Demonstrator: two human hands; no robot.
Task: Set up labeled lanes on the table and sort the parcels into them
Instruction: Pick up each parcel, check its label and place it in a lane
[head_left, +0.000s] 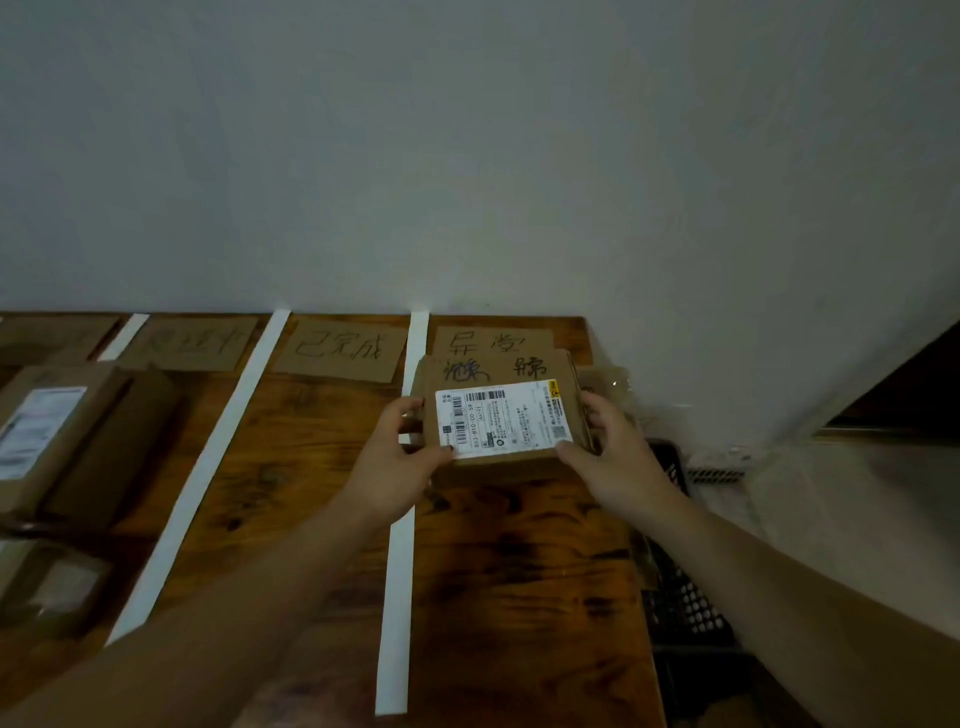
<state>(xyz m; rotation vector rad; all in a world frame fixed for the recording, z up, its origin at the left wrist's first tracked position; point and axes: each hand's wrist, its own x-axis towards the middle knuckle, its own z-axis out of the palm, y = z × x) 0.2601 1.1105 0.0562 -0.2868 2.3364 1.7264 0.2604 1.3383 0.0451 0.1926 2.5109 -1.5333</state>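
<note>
Two bare hands grip a small cardboard parcel (501, 410) over the rightmost lane of a dark wooden table (311, 467), at its far end close to a pale wall (467, 156). The left hand (410, 452) clasps the parcel's left edge, thumb on the near left corner of its white shipping label (503, 420); the right hand (608, 447) clasps the right edge, thumb on the label's near right corner. Black handwriting runs across the parcel's top above the label. Whether the parcel rests on the table or is held just above it cannot be told.

Strips of white tape mark the lanes. One strip (402, 519) runs from the wall toward the near edge just left of the parcel, passing under the left hand; a second (208, 467) slants away further left, and a third, shorter piece (122, 338) shows at the far left. Cardboard signs with handwritten characters lie at the far end of the lanes: one (493, 340) just behind the parcel, partly covered by it, one (340, 348) in the next lane to the left, and a blurred one (192, 343) beyond that.

Other cardboard boxes sit in the left lane, one (62, 431) with a white label, another (47, 582) nearer. A black perforated crate (685, 597) stands off the table's right edge.
</note>
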